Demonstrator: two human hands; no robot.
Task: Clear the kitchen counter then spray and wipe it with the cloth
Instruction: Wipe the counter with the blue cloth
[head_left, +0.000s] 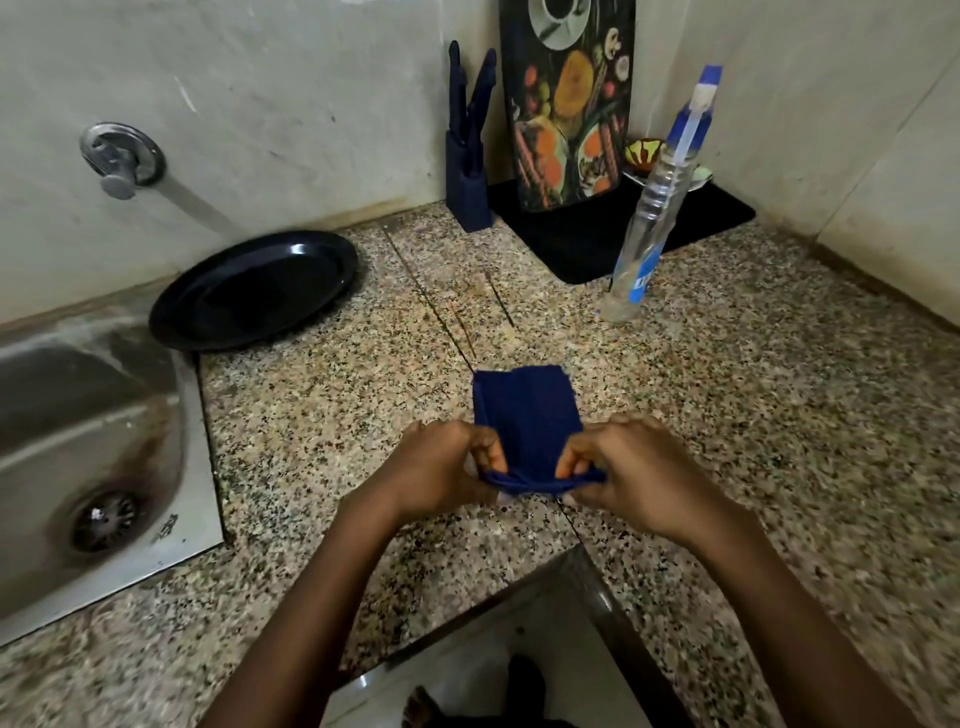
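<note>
Near the front edge of the speckled tabletop (311, 426), both hands hold a blue cloth (525, 415). The left hand (441, 467) pinches the cloth's near left corner, thumb and fingers curled onto the fabric; the right hand (623, 467) pinches the near right corner the same way. So each grip is clamped on the cloth, whose near edge is stretched between them and lifted slightly, while its folded far part lies flat on the stone.

Beyond the cloth, to the right, a clear spray bottle (641, 239) with a blue-and-white nozzle stands upright on the tabletop, well apart from the hands. Behind it a black mat (582, 244) lies in the corner, carrying a printed cutting board (569, 104) that leans against the wall and a small bowl (644, 153). Just left of the mat stands a dark blue knife block (470, 171).

To the left, a black plate (254, 288) rests at the rim of a steel sink (78, 415), below a wall tap (122, 158).
</note>
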